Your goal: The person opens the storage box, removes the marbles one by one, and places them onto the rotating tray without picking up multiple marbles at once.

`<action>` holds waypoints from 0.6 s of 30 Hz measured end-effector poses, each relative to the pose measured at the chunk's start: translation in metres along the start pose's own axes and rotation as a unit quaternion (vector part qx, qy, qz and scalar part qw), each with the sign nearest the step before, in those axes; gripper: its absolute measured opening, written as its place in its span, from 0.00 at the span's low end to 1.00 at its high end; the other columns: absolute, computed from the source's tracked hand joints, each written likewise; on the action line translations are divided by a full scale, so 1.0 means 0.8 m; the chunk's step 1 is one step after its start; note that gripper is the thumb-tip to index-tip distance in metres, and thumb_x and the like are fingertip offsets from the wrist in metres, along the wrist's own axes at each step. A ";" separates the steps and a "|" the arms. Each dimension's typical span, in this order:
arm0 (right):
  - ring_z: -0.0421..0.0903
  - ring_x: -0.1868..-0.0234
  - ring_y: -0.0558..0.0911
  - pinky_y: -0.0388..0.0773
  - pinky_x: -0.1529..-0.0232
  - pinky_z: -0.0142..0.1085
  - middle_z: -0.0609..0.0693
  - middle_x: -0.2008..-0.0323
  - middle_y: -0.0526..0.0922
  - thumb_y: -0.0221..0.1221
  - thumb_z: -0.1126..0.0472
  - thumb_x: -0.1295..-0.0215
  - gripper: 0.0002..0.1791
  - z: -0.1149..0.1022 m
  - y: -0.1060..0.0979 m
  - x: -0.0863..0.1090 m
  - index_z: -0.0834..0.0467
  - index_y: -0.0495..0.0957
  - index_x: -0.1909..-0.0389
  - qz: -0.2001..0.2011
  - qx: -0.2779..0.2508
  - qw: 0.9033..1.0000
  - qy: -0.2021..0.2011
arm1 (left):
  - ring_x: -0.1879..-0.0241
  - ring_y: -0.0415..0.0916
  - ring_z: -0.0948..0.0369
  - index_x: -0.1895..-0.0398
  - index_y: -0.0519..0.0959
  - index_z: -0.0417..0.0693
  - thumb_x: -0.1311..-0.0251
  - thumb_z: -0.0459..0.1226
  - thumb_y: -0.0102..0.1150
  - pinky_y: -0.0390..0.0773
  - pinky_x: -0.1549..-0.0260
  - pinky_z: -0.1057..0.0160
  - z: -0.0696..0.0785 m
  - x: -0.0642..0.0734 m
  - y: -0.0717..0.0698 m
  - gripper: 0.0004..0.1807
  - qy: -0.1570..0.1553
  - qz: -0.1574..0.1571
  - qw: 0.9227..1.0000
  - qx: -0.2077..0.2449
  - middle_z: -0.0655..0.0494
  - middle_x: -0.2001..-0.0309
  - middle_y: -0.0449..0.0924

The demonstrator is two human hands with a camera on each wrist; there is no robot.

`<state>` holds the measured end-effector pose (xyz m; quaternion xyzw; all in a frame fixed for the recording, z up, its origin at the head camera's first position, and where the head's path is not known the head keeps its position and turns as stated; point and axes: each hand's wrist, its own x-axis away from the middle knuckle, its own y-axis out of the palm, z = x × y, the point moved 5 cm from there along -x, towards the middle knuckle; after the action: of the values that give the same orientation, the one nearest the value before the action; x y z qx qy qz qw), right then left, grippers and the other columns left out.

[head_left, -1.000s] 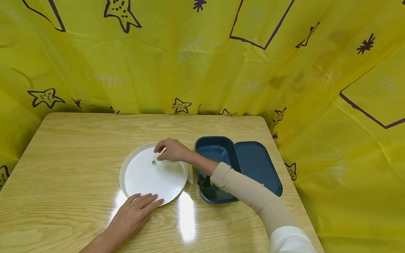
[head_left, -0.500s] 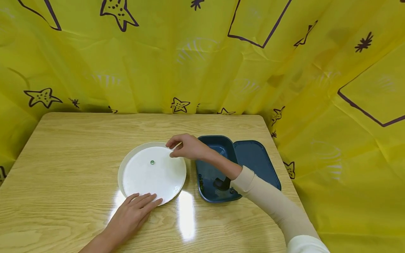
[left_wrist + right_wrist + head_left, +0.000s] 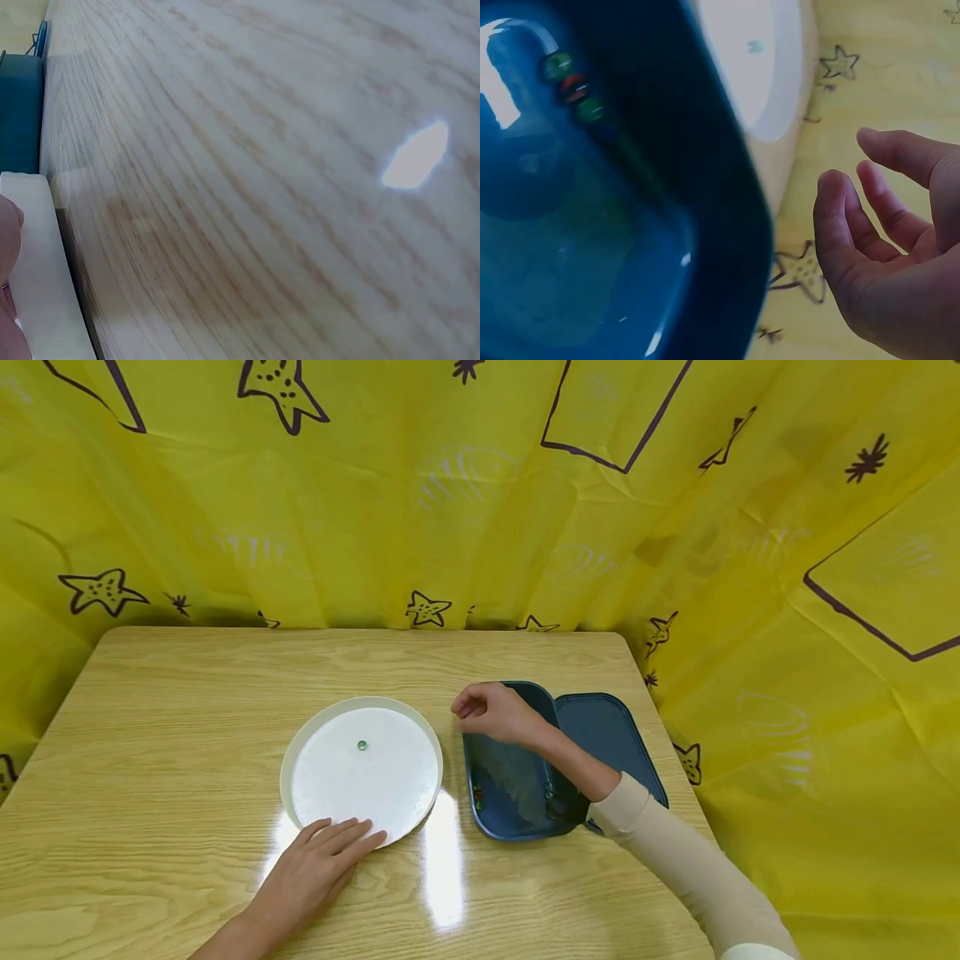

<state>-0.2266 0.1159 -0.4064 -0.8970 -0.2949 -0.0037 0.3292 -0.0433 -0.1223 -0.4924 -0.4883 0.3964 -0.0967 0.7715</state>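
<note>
My left hand (image 3: 322, 864) rests its fingers on the near rim of a round white tray (image 3: 405, 785). One green glass marble (image 3: 362, 745) lies on the tray, left of its centre. Over the left edge of a dark blue box (image 3: 517, 777) hovers my right hand (image 3: 498, 714), fingers loosely bent. In the right wrist view that hand (image 3: 900, 240) shows a gap between thumb and fingers, with nothing visible in it. Green and red-orange marbles (image 3: 574, 88) line the inner wall of the box; part of the box is hidden under the right hand and forearm.
A dark blue lid (image 3: 600, 722) lies against the box's right side, partly behind the right forearm. All stand on a wooden table (image 3: 187, 718) that shows a bright glare near the tray. A yellow patterned curtain (image 3: 360, 518) hangs behind and to the right.
My right hand has moved right, from above the tray near the green marble to the box's left edge. The marble remains on the tray, and my left hand has stayed still.
</note>
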 end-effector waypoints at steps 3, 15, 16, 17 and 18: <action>0.46 0.57 0.81 0.80 0.57 0.37 0.49 0.59 0.82 0.67 0.64 0.36 0.10 0.017 -0.004 0.005 0.60 0.82 0.55 0.006 0.011 1.000 0.015 | 0.52 0.82 0.52 0.44 0.83 0.52 0.19 0.47 0.25 0.75 0.52 0.48 0.001 0.000 0.000 0.29 0.002 0.004 1.000 -0.001 0.51 0.49 0.84; 0.42 0.68 0.83 0.81 0.66 0.35 0.50 0.64 0.84 0.67 0.67 0.39 0.12 0.089 0.014 0.011 0.64 0.82 0.55 -0.014 0.021 0.995 0.100 | 0.51 0.81 0.53 0.44 0.82 0.54 0.19 0.46 0.24 0.74 0.51 0.48 0.000 0.001 0.002 0.29 0.005 0.009 1.000 -0.004 0.52 0.49 0.84; 0.42 0.69 0.83 0.81 0.67 0.35 0.50 0.65 0.84 0.67 0.68 0.39 0.13 0.091 0.016 0.012 0.65 0.82 0.54 -0.017 0.023 0.995 0.100 | 0.51 0.81 0.53 0.44 0.82 0.54 0.19 0.46 0.24 0.74 0.51 0.47 0.000 0.002 0.002 0.29 0.006 0.011 1.000 -0.004 0.52 0.49 0.84; 0.42 0.70 0.83 0.80 0.67 0.34 0.50 0.66 0.84 0.66 0.68 0.39 0.13 0.093 0.018 0.013 0.65 0.82 0.54 -0.021 0.024 0.995 0.099 | 0.51 0.81 0.53 0.44 0.82 0.54 0.19 0.46 0.24 0.74 0.52 0.47 0.000 0.002 0.002 0.29 0.007 0.011 1.000 -0.004 0.52 0.49 0.84; 0.42 0.70 0.82 0.80 0.68 0.34 0.50 0.66 0.84 0.65 0.69 0.39 0.13 0.094 0.020 0.013 0.66 0.82 0.53 -0.026 0.025 0.995 0.098 | 0.51 0.81 0.53 0.44 0.82 0.54 0.19 0.46 0.24 0.74 0.51 0.47 0.000 0.001 0.002 0.29 0.006 0.011 1.000 -0.002 0.52 0.49 0.84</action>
<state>-0.2233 0.1561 -0.4725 -0.8762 -0.2842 -0.0924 0.3781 -0.0430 -0.1221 -0.4940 -0.4848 0.4070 -0.0902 0.7689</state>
